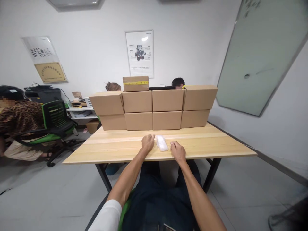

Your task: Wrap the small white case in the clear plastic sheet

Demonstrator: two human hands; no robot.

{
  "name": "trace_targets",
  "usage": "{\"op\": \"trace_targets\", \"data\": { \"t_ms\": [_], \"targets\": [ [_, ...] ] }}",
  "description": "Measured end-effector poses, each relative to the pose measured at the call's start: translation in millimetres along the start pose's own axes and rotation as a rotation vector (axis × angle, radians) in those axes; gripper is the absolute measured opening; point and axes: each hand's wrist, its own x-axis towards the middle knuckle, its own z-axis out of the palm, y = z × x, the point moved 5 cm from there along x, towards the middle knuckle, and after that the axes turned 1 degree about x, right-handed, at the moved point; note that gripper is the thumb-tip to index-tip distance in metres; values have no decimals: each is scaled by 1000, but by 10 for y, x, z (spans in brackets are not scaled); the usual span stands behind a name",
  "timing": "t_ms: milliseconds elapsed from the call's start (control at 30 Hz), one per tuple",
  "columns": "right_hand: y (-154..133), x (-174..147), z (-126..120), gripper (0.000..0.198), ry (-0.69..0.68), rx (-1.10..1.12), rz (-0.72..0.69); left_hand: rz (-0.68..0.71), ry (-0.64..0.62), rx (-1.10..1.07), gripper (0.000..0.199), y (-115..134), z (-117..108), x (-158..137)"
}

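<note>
A small white packet [162, 143], like folded clear plastic or bubble wrap, lies on the wooden table [115, 147] between my two hands. My left hand [148, 143] is curled into a fist just left of it, close to its edge, with nothing seen in the fingers. On the other side, my right hand [178, 150] rests at the table's near edge, also closed, with a small gap between it and the packet. What the packet contains cannot be made out.
A two-high row of cardboard boxes [138, 102] runs along the table's far side, with a smaller taped box [135, 83] on top. Behind it, two people's heads partly show. Another person sits at left near a green chair [57, 115]. A glass board [260, 57] hangs at right.
</note>
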Motion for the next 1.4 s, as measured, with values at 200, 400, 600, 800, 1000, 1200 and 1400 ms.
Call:
{"op": "trace_targets", "data": {
  "t_ms": [200, 400, 600, 800, 1000, 1200, 1400],
  "targets": [
    [-8, 2, -2, 40, -67, 13, 64, 46, -16, 283, 70, 7, 26, 32],
    [-49, -1, -20, 40, -84, 10, 84, 75, -41, 402, 67, -15, 49, 50],
    [-61, -7, -23, 40, -92, 0, 90, 101, -59, 455, 67, -32, 77, 53],
    [-73, -26, -31, 41, -92, -11, 97, 108, -82, 503, 70, -22, 79, 36],
    [-97, -40, -38, 41, -89, -28, 98, 90, -118, 559, 82, 10, 73, 19],
    [-126, -42, -56, 37, -90, -37, 102, 92, -156, 621, 79, 57, 87, -12],
    [-173, -62, -89, 38, -97, -50, 96, 123, -203, 660, 73, 91, 118, -50]
  ]
}}
